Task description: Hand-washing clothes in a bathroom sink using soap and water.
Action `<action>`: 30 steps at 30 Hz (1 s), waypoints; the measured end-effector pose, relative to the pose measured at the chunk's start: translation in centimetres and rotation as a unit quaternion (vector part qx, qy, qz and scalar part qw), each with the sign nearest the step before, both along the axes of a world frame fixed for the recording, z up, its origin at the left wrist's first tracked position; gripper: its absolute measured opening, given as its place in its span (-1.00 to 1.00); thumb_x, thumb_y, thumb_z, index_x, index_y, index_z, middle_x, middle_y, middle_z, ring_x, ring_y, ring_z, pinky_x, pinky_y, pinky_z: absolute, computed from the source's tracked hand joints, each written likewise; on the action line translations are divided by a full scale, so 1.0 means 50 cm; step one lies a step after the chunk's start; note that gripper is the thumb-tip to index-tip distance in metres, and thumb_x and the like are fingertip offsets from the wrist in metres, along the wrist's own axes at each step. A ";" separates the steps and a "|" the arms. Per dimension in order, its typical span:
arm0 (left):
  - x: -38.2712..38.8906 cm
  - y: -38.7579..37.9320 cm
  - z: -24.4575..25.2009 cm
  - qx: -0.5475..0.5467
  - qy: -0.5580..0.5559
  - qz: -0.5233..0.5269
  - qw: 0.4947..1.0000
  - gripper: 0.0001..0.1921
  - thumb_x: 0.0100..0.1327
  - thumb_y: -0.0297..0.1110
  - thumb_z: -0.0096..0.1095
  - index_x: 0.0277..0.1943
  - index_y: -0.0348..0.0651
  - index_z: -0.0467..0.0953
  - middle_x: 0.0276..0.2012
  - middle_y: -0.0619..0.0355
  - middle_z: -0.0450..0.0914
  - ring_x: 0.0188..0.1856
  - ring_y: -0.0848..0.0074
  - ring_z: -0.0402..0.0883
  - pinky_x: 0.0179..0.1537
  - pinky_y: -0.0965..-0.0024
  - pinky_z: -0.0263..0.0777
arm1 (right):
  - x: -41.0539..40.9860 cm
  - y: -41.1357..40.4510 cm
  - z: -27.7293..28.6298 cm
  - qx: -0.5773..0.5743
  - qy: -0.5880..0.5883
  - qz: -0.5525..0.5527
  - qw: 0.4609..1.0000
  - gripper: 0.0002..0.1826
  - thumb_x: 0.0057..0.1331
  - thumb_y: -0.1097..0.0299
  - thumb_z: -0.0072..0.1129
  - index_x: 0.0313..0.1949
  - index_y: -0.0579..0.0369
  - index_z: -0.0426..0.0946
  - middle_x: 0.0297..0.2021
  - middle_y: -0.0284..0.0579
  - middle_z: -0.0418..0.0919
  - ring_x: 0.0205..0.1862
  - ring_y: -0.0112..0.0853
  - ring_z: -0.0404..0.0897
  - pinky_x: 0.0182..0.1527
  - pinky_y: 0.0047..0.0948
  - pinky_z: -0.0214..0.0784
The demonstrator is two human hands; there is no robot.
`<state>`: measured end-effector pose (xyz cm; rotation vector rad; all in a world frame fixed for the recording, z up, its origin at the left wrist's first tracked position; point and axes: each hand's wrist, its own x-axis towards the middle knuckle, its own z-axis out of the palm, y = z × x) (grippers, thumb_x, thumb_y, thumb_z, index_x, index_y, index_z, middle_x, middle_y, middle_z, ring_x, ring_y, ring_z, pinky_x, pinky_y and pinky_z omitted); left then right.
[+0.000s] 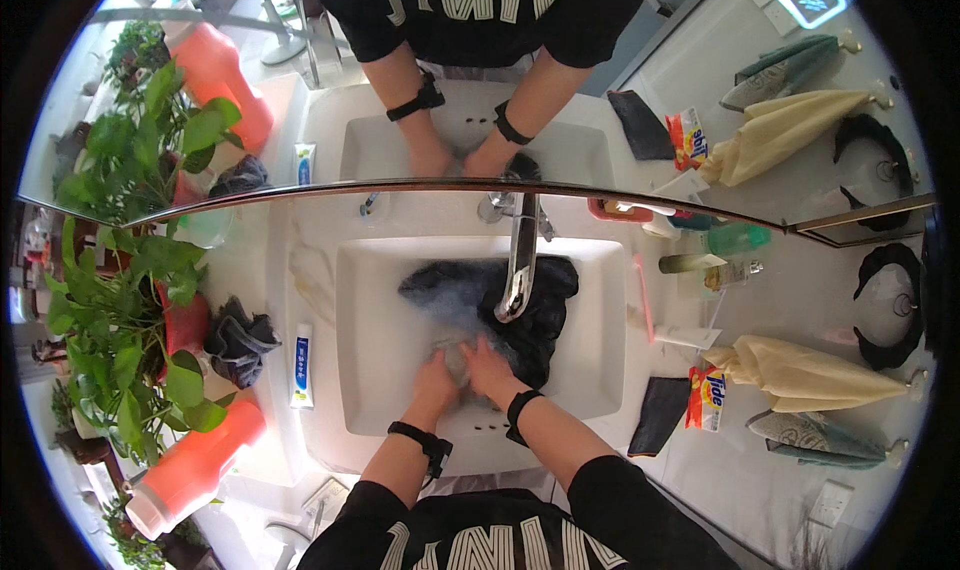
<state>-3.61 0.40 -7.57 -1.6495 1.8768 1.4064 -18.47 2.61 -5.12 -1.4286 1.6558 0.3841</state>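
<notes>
Both my hands are low in a white rectangular washbasin (375, 322) that holds cloudy water. Between my left hand (435, 384) and my right hand (489, 371) is a small pale item (454, 361), apparently wet cloth. The fingers of both hands bend around it, and its lower part is blurred by the water. Dark wet fabric (536, 337) lies bunched beyond and to the right of my hands, partly under the surface. A chrome faucet (519, 270) reaches over that fabric from the back edge. Each wrist wears a black strap.
Left of the basin are a toothpaste tube (301, 367), a crumpled grey cloth (241, 339), a potted plant (142, 330) and an orange plastic bottle (199, 465). To the right lie a dark folded cloth (658, 416), a Tide packet (706, 399) and a pink toothbrush (643, 296). A mirror (480, 142) rises behind.
</notes>
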 end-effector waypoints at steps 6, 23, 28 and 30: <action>-0.025 -0.039 -0.024 -0.035 -0.034 -0.047 0.998 -0.48 -0.04 -0.34 0.47 0.05 -0.21 0.55 -0.04 -0.19 0.65 0.04 0.00 0.63 0.07 0.08 0.52 | -0.019 -0.024 -0.052 -0.041 0.029 0.022 0.999 -0.30 0.10 0.53 0.28 0.28 0.04 0.33 0.34 0.26 0.19 0.17 0.08 0.50 0.13 -0.08 0.47; 0.022 0.004 0.019 0.151 0.360 0.316 0.865 -0.51 0.17 -0.47 0.21 0.21 -0.24 0.47 0.00 0.02 0.66 0.01 0.32 0.62 0.02 0.20 0.48 | 0.032 0.028 0.171 -0.297 -0.009 -0.344 0.891 -0.34 -0.01 0.21 0.46 0.10 0.03 0.45 0.00 0.14 0.42 0.02 0.08 0.50 0.06 -0.08 0.44; 0.082 0.011 0.014 0.030 0.193 0.281 0.940 -0.54 0.16 -0.48 0.13 0.16 -0.30 0.50 -0.11 -0.05 0.69 -0.07 0.19 0.65 0.00 0.19 0.49 | 0.097 0.080 0.203 -0.291 -0.055 -0.288 0.911 -0.32 0.07 0.30 0.38 0.23 -0.01 0.42 0.04 0.15 0.31 0.00 0.13 0.50 0.06 -0.09 0.43; 0.109 0.010 0.024 -0.038 0.142 0.256 0.955 -0.53 0.15 -0.48 0.11 0.17 -0.29 0.50 -0.15 -0.07 0.69 -0.11 0.12 0.67 -0.02 0.19 0.49 | 0.109 0.090 0.185 -0.230 -0.108 -0.239 0.937 -0.36 0.08 0.37 0.36 0.22 -0.01 0.46 0.07 0.17 0.34 0.02 0.10 0.50 0.08 -0.12 0.43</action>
